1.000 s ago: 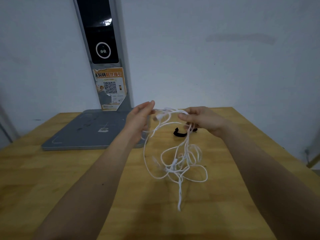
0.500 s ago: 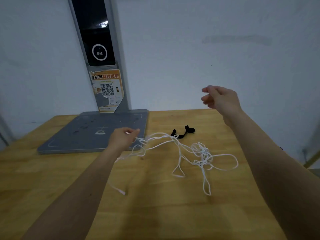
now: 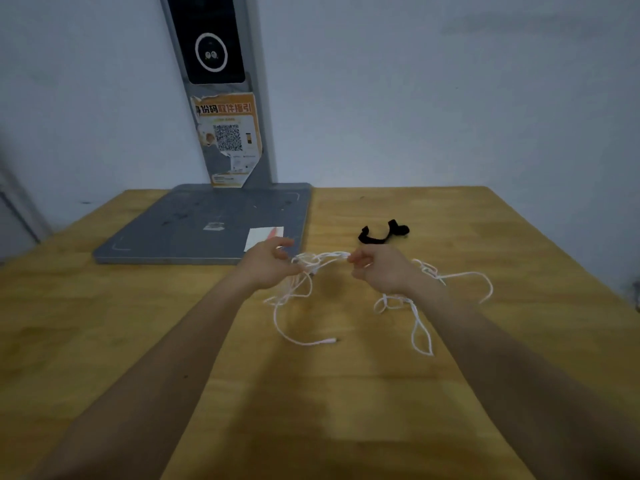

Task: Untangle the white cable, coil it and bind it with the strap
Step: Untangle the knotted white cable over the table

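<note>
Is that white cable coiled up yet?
No, the white cable sprawls in loose tangled loops on the table, stretched between both hands.

White cable (image 3: 325, 258): thin, still tangled. You hold a short stretch of it between your two hands, above the tabletop; loose loops trail down on the left, with one plug end lying nearer you, and further knotted loops spread to the right. Strap (image 3: 382, 233): short, black, curled, lying on the tabletop just beyond the cable, apart from it.
</note>
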